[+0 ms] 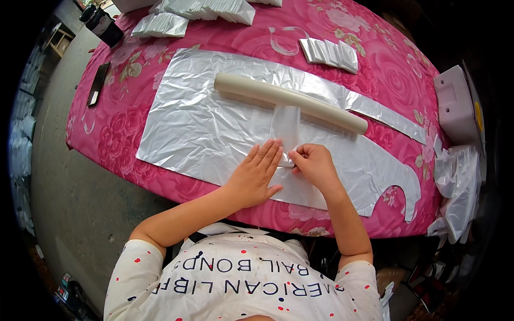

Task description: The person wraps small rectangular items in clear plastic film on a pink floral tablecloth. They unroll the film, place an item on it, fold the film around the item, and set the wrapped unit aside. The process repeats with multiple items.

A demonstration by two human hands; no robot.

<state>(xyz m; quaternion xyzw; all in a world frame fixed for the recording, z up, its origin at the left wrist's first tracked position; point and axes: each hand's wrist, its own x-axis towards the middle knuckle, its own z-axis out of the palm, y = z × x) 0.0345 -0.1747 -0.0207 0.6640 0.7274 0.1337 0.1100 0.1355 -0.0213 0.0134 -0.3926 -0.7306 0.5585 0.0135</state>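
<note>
The tabletop (110, 144) is bright pink, patterned with large roses and pale greenish leaves. The plastic sheet (182, 117) shines silver, the roll (290, 101) is plain cream, and the short strip (286, 124) at the roll's 6 o'clock is milky white. The folded packets (330, 55) at 1 o'clock are silvery white. At 9 o'clock the floor (69, 182) is grey; at 6, the white shirt (235, 291) has red and navy spots.

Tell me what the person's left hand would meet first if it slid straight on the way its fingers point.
The left hand would probably meet the translucent plastic piece just ahead, and may already touch it; beyond lies the long pale rod.
</note>
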